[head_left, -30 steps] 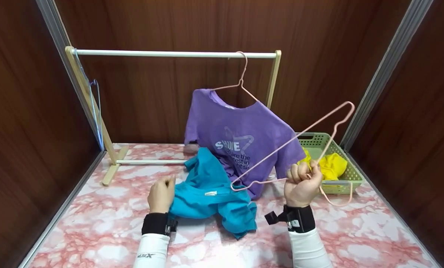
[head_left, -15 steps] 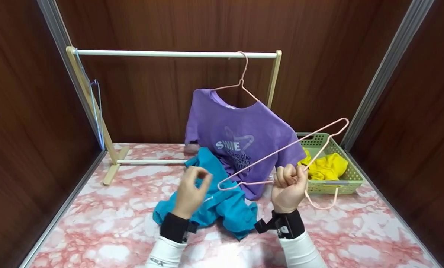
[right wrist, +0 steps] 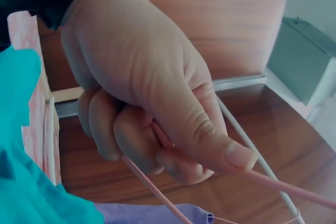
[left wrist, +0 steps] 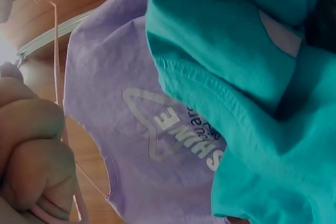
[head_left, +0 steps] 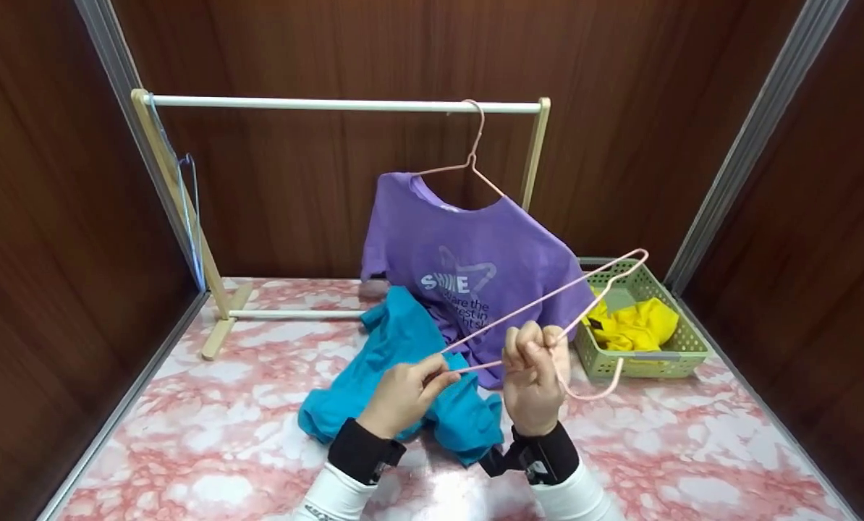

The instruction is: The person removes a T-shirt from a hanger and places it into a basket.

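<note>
Above our marbled desk (head_left: 692, 449), in front of the purple T-shirt (head_left: 468, 235), left hand (head_left: 401, 394) and right hand (head_left: 533, 383) grip the pink hanger (head_left: 584, 278), likely light, stiff and best held near its neck.

A black left band (head_left: 358, 450) is meeting a white left sleeve (head_left: 341, 490) just below it, where dark lettering (head_left: 320, 513) is showing, partly cut off. Right of the left band, a black right band (head_left: 556, 450), carrying a pale label (head_left: 538, 469) and loose strap (head_left: 496, 462), is adjoining a white right sleeve (head_left: 575, 499).
</note>
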Tool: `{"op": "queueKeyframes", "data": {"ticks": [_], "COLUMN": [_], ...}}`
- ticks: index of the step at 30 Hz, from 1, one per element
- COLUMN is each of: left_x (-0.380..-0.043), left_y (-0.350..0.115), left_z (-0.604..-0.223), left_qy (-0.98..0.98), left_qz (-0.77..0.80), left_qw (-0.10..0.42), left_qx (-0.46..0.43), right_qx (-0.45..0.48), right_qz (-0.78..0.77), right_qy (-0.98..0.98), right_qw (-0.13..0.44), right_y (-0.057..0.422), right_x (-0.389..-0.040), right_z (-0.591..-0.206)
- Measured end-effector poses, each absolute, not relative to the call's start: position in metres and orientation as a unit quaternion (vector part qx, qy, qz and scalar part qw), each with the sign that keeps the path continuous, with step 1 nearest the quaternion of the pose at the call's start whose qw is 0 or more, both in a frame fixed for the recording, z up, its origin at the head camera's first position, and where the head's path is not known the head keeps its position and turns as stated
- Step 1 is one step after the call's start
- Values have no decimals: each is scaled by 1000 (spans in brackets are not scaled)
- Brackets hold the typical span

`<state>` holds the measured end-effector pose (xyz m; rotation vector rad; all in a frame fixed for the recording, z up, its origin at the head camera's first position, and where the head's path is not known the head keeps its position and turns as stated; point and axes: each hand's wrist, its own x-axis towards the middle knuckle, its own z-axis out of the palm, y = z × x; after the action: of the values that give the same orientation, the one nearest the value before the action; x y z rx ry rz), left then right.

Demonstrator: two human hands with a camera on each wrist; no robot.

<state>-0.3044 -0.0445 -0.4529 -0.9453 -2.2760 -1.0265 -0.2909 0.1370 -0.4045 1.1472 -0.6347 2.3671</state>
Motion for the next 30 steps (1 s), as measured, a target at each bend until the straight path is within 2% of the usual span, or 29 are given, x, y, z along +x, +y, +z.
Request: {"op": "queueKeyframes", "data": {"ticks": [8,12,18,24,30], "left_x": [-305,-305,-304,-305,-305], "left_y": [-54,-63,-82,-106,-128], "left_z": [-447,-442,-431,-425,-422], "left_qy": [-832,-826,-827,-817,-824], "left_qz": [-403,-425,-442,-477,-493], "left_qw": [171,157,148,155,170], "left_qx": [-342,-335,-314,-284,-219], "right_qx": [444,442,446,426,427], "right_qz": [820,816,801,762,694], "right_qy": [-287,-324,-380,-470,-560], "right_qw": [218,186,125,130,153], "right_y": [137,141,149,152,151], "right_x": [-293,-293,-295,-301,-313], "right_z": [-405,-403,-404,-408,-419]}}
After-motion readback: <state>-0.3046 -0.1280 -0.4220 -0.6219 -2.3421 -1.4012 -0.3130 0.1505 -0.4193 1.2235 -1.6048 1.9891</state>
